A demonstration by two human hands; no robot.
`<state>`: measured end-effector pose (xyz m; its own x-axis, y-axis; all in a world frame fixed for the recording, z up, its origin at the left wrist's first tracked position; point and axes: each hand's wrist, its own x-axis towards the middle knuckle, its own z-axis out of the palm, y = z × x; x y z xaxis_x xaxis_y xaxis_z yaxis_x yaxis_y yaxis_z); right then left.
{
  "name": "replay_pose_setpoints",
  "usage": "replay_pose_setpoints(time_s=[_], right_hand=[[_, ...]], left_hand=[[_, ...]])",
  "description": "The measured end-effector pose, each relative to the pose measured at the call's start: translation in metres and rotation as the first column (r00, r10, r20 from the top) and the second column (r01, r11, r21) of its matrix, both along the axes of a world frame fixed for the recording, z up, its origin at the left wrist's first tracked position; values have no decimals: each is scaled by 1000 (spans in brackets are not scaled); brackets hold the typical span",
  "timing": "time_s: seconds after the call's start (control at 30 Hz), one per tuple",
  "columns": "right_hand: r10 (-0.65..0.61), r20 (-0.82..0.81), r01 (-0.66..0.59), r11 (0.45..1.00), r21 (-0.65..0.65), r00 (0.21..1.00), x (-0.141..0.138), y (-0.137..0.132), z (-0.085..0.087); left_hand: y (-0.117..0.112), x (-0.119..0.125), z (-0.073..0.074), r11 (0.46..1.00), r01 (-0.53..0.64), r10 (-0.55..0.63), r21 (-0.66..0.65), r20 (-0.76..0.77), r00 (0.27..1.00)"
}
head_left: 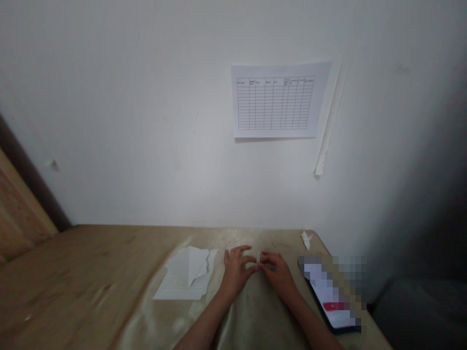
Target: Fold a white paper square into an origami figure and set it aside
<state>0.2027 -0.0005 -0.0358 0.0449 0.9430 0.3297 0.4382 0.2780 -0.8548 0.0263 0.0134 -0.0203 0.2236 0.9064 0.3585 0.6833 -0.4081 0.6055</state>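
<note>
Both of my hands rest on the tan table (pixel 91 272) near its far edge, fingertips meeting in the middle. My left hand (pixel 236 270) has its fingers curled, thumb and forefinger pinched toward the right hand. My right hand (pixel 276 270) is curled the same way, pinching at the point where the hands meet. Whatever sits between the fingertips is too small to make out. A stack of white paper sheets (pixel 188 274), with a folded piece on top, lies just left of my left hand.
A phone (pixel 330 296) with a lit screen lies at the table's right edge. A small folded white paper piece (pixel 306 239) sits at the far right corner. A printed table sheet (pixel 277 99) hangs on the white wall. Wooden furniture (pixel 20 209) stands at left.
</note>
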Motion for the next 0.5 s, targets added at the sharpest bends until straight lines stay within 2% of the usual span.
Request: replay_pose_setpoints(time_s=[0.23,0.5], right_hand=[[-49,7,49,998,25,999,2,1,-2],[-21,57,19,999,40,998,1,0,-2]], left_hand=[[3,0,-1,999,-20,22,-36,43,999],[4,1,-8,999,-23,24,-24,44,999]])
